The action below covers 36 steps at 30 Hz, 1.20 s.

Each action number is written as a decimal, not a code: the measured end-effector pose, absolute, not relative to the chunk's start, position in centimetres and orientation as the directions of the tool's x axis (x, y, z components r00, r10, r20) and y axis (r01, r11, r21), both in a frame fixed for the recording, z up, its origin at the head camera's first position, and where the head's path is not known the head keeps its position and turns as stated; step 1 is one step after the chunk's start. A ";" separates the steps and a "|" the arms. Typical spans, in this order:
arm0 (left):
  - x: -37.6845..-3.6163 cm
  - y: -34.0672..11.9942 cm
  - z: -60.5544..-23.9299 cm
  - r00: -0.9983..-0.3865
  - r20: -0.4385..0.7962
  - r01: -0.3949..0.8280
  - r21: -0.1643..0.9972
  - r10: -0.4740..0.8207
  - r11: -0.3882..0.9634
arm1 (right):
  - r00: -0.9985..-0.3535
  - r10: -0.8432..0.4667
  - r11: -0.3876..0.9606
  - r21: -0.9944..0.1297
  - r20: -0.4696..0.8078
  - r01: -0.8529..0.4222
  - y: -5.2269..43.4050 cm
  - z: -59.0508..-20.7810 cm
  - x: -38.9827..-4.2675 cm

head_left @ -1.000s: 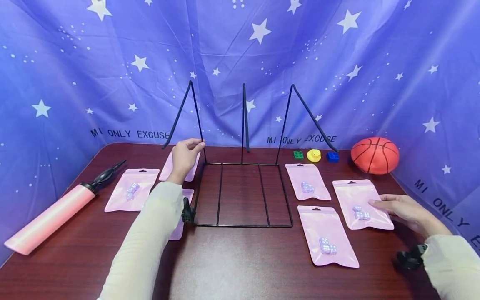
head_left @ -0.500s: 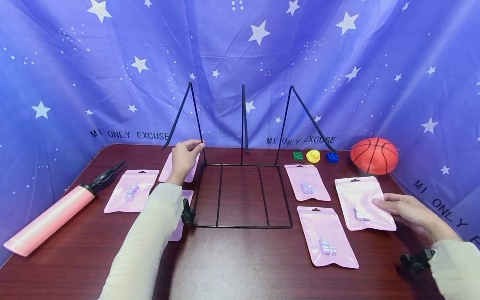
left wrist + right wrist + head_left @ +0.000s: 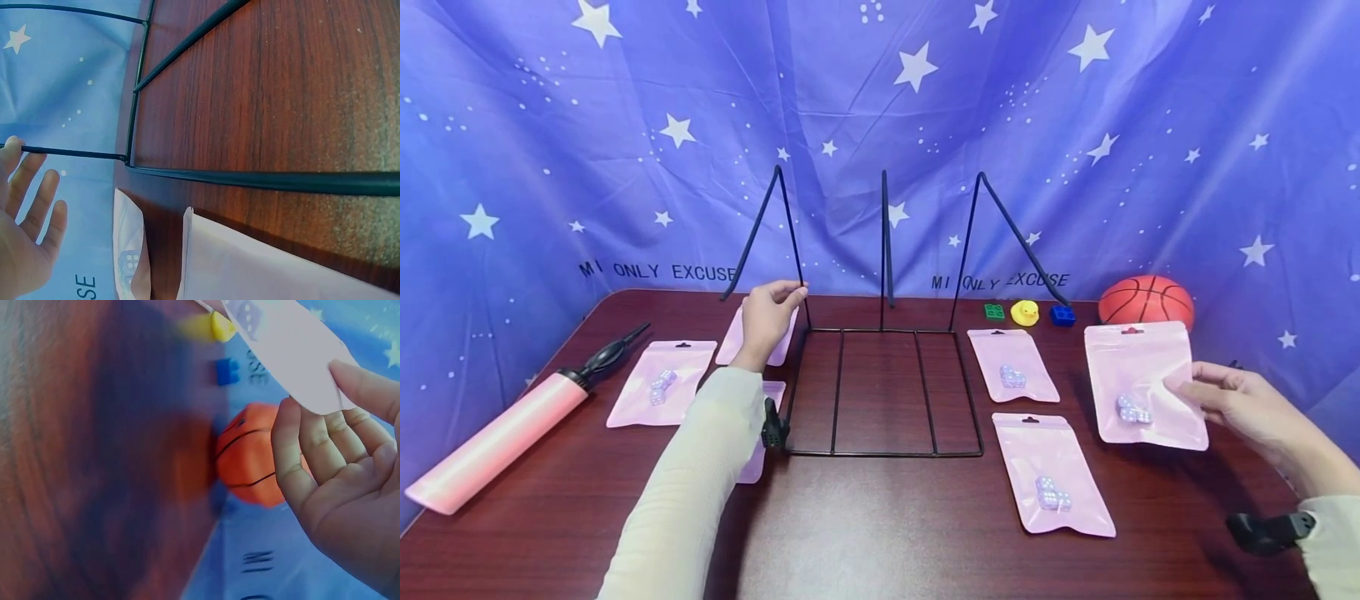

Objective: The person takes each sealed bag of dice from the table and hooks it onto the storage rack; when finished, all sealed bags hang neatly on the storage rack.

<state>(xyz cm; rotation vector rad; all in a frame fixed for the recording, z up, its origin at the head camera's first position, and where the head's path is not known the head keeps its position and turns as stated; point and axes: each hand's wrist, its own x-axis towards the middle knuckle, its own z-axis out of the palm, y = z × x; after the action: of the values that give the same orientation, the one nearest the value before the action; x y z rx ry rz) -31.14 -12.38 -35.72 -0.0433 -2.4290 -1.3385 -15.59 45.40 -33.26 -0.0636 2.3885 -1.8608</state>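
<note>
My right hand [image 3: 1189, 390] pinches the right edge of a pink pouch [image 3: 1138, 375] with small dice inside and holds it tilted above the table, in front of the basketball [image 3: 1150, 296]. The right wrist view shows the thumb on top of the pouch [image 3: 294, 356] and the fingers [image 3: 290, 444] beneath it. My left hand [image 3: 796, 293] is at the left upright of the black wire rack [image 3: 883, 454]. In the left wrist view its fingers [image 3: 37, 194] are straight, with one tip against the rack's wire [image 3: 250, 178].
Two more pink pouches [image 3: 1013, 375] [image 3: 1051, 475] lie right of the rack, and others [image 3: 662, 382] lie left of it. A pink hand pump [image 3: 497, 442] lies far left. A green block [image 3: 995, 311], yellow duck [image 3: 1026, 312] and blue block [image 3: 1062, 314] sit at the back.
My right hand has lifted the far-right pouch off the table, up and slightly back. My left hand has stayed at the rack's left wire.
</note>
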 end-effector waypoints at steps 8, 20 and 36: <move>-31.1 -12.3 -35.7 -0.936 0.324 0.199 0.812 -0.140 0.549 | -0.991 -0.107 0.401 -0.908 0.084 -0.120 42.9 -30.6 -14.8; -30.9 -12.3 -35.7 -0.936 0.323 0.201 0.817 -0.141 0.540 | -0.951 -0.149 0.579 -0.756 0.271 -0.306 36.4 -28.1 -12.8; -30.9 -12.3 -35.6 -0.938 0.316 0.192 0.815 -0.141 0.546 | -0.894 -0.204 0.548 -0.710 0.400 -0.442 31.5 -26.7 -10.6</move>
<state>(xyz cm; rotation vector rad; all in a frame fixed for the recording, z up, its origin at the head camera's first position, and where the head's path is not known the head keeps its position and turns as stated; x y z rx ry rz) -30.95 -12.28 -35.57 -0.0417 -2.4412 -1.3488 -10.59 31.48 -26.68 -0.6410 2.9961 -1.5085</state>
